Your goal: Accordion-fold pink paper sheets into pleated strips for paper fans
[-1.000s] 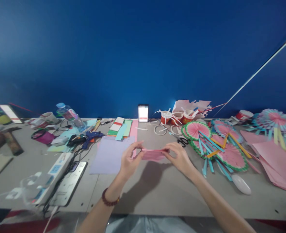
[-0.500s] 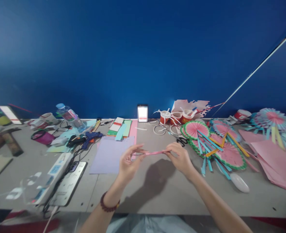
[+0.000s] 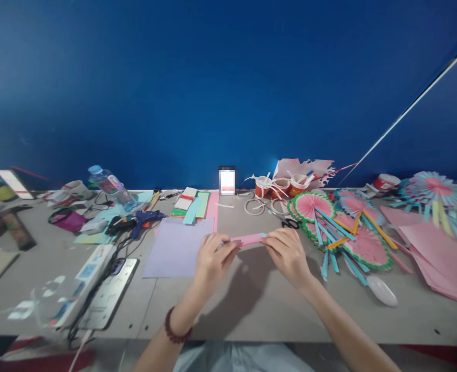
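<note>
A narrow pink paper strip [image 3: 248, 239] is stretched level between my two hands, above the grey table. My left hand [image 3: 216, 258] pinches its left end, with a beaded bracelet on the wrist. At the other end, the fingers of my right hand [image 3: 288, 253] are closed on the strip. Left of my left hand lies a lilac paper sheet [image 3: 170, 248], partly covered by that hand. Black-handled scissors [image 3: 290, 223] rest just beyond my right hand. Paper rosette fans [image 3: 314, 207] in pink and green, with blue and yellow strips, lie to the right.
A power strip [image 3: 83, 281] and a phone [image 3: 110, 294] with cables lie at left, near a blue glue gun [image 3: 145, 221] and a tilted water bottle [image 3: 112, 186]. Red cups [image 3: 262, 187] stand by the blue wall. Pink sheets [image 3: 441, 253] and a white oval object [image 3: 382, 291] are at right.
The pink strip has turned so that its broad face shows, where before it looked thin and edge-on. My left hand has rolled over and moved slightly right, its fingers now closed together.
</note>
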### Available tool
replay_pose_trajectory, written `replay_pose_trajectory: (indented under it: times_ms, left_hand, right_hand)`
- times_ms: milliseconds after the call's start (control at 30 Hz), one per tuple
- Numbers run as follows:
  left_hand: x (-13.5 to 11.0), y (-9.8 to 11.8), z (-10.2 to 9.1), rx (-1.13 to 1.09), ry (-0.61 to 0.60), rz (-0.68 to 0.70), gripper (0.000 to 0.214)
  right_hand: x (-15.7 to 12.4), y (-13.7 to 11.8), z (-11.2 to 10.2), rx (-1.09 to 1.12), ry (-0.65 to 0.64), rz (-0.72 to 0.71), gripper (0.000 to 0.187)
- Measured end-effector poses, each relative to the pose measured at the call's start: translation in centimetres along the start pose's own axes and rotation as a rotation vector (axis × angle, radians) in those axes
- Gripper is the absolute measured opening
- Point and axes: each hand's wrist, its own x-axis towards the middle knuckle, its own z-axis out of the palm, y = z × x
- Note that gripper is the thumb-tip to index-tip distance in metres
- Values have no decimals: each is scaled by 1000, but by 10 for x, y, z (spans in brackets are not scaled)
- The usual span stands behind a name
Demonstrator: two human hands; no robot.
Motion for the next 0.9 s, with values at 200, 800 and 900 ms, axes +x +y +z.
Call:
replay_pose_trajectory:
  times_ms: [200, 800, 900]
  left_hand:
    - [-2, 0, 1, 83, 42, 38, 14]
    - [-4, 7, -5, -286, -1, -101, 17]
    - [-3, 5, -10, -394, -12, -142, 25]
  right_hand:
    - [3, -9, 0, 0, -17, 22, 14]
    - [4, -19, 6, 101, -17, -27, 14]
    - [2, -17, 7, 110, -12, -19, 11]
